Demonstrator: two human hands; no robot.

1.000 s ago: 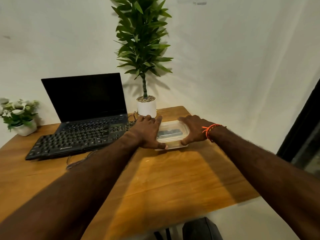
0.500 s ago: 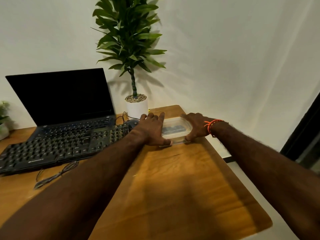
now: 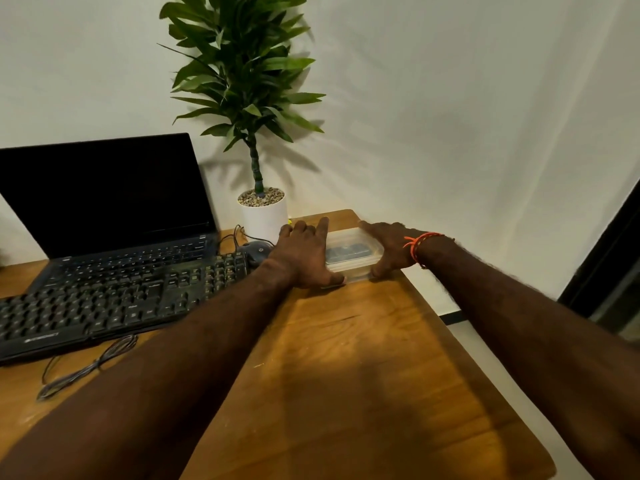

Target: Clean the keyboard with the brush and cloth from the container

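Note:
A clear plastic container with its lid on sits near the table's far right corner; something dark shows through the lid. My left hand holds its left side, thumb at the front corner and fingers reaching along the far side. My right hand, an orange thread on its wrist, holds the right side the same way. The black keyboard lies to the left, in front of the laptop. Brush and cloth cannot be made out.
An open black laptop with a dark screen stands behind the keyboard. A white pot with a tall plant and a black mouse sit just left of the container. A loose cable lies before the keyboard. The table edge runs close on the right.
The view has swung to the right, so the small flower pot at the left has left the frame. Both hands stay on the container's sides, and it has not visibly moved on the table.

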